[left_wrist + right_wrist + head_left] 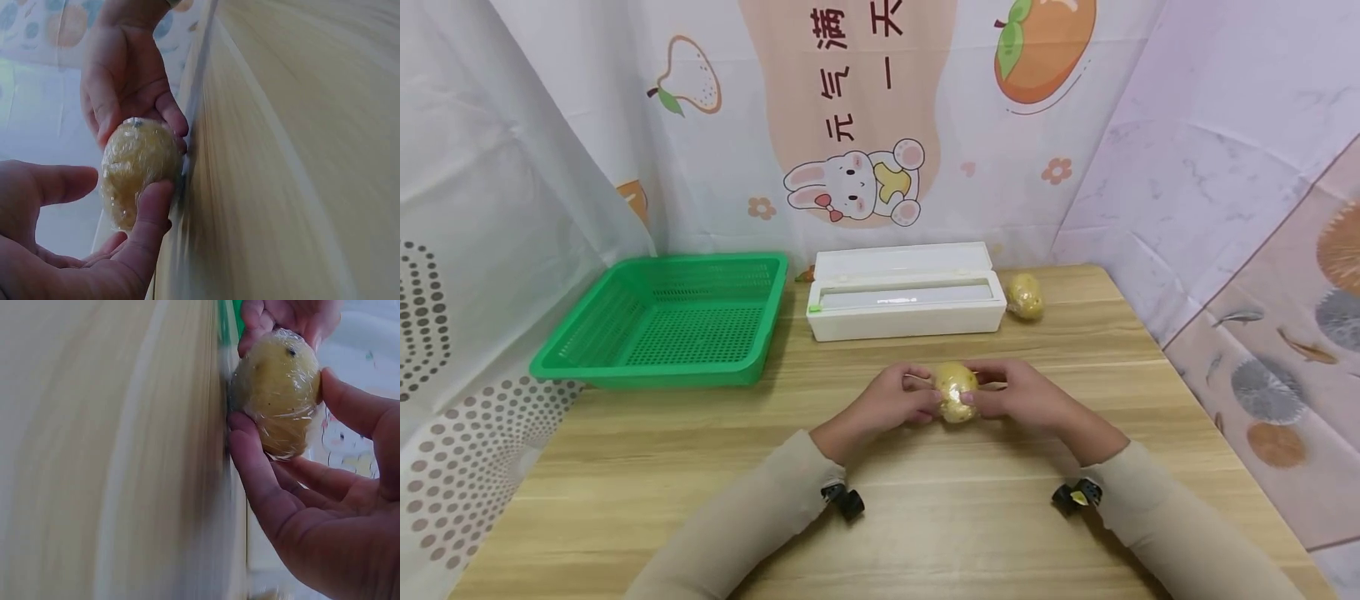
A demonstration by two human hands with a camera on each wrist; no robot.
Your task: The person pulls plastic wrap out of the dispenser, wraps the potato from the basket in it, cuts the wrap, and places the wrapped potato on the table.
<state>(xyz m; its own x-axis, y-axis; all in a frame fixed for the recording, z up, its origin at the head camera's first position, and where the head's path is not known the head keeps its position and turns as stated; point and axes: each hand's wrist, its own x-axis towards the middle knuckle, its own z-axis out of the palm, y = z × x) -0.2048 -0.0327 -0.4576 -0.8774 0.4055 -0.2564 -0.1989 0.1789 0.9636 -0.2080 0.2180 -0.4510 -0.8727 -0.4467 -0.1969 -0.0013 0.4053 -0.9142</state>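
Observation:
A yellow potato (956, 390) wrapped in shiny cling film is held between both hands, close over the table. From its left side, my left hand (891, 398) grips it; in the left wrist view one fingertip (156, 195) presses on the film. My right hand (1022, 394) holds the other side, with the thumb and fingers spread round it in the right wrist view. Light wrinkles and overlapping film layers show on the potato (281, 394), along with a dark spot near its top. Part of its far side is hidden by the fingers.
Behind the hands stands a white cling film dispenser box (906, 321) with its lid raised. A second wrapped potato (1025, 297) lies against its right end. At the left sits a green plastic basket (647, 373). Printed curtains (700, 183) hang round the wooden table (970, 533).

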